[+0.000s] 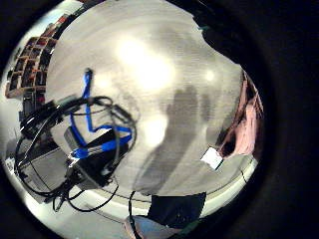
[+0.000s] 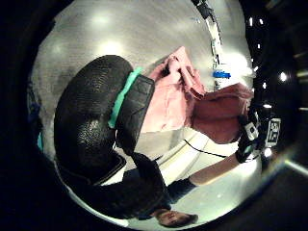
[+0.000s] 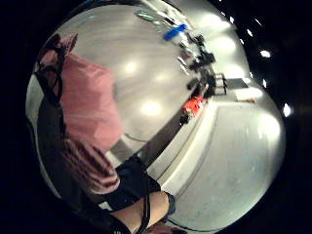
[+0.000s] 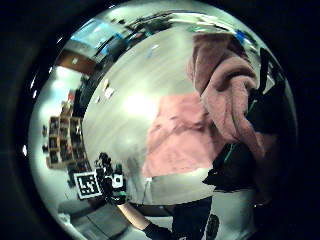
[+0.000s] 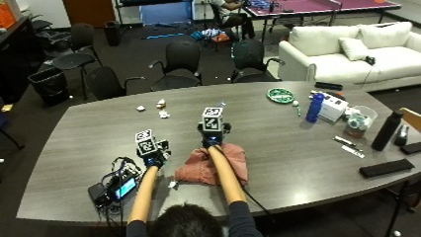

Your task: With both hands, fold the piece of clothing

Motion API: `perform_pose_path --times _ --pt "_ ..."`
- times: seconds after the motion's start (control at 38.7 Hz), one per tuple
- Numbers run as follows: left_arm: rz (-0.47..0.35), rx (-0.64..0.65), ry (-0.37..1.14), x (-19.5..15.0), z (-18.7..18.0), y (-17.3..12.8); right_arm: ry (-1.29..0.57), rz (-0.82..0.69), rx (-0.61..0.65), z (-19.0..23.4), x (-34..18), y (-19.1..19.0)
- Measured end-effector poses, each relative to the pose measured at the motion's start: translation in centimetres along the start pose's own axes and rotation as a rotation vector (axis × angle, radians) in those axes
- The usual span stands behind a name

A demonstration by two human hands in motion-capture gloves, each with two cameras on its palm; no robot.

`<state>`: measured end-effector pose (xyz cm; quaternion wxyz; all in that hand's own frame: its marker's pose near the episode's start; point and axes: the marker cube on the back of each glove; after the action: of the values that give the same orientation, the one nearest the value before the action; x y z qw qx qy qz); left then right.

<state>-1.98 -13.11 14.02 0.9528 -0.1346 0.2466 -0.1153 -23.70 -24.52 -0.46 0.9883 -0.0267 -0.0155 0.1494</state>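
- While my right hand holds a bunched fold of the pink garment raised, fingers curled round the cloth, the rest lies crumpled on the grey bench near its front edge.
- My left hand hovers just beside the garment's left side, holding nothing; I cannot tell how wide its grip stands.
- A blue bottle stands well apart toward the bench's right end.

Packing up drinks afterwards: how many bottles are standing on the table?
2. A blue bottle stands at the table's right side beside a white box; a black bottle stands nearer the right edge. Others may be hidden among the clutter.
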Motion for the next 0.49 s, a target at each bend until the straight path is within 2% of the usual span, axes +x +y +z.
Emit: perform_pose_path --times 0.08,0.16,0.23,0.31,0.36,0.44,0.49 --pt "-0.024 0.047 -0.021 -1.2 -0.1 -0.3 -0.008 -0.127 -0.109 2.4 -5.5 3.3" --pt "-0.029 0.017 -0.021 -2.3 0.2 0.2 -0.001 -0.225 -0.196 6.0 -10.4 5.3" --pt "-0.024 0.008 -0.015 -3.3 0.4 0.5 -0.010 -0.312 -0.247 8.7 -13.6 6.3" --pt "-0.027 0.017 -0.012 -4.3 0.4 0.5 -0.109 -0.381 -0.279 9.5 -15.4 6.8" --pt "-0.044 0.022 -0.011 -4.7 0.3 0.6 -0.209 -0.373 -0.262 8.7 -15.6 6.6" --pt "-0.076 0.022 -0.005 -5.2 -0.1 0.8 -0.341 -0.317 -0.149 5.9 -15.0 5.6" --pt "-0.059 0.033 0.005 -5.0 -0.6 0.8 -0.385 -0.284 -0.072 3.7 -14.2 5.3"
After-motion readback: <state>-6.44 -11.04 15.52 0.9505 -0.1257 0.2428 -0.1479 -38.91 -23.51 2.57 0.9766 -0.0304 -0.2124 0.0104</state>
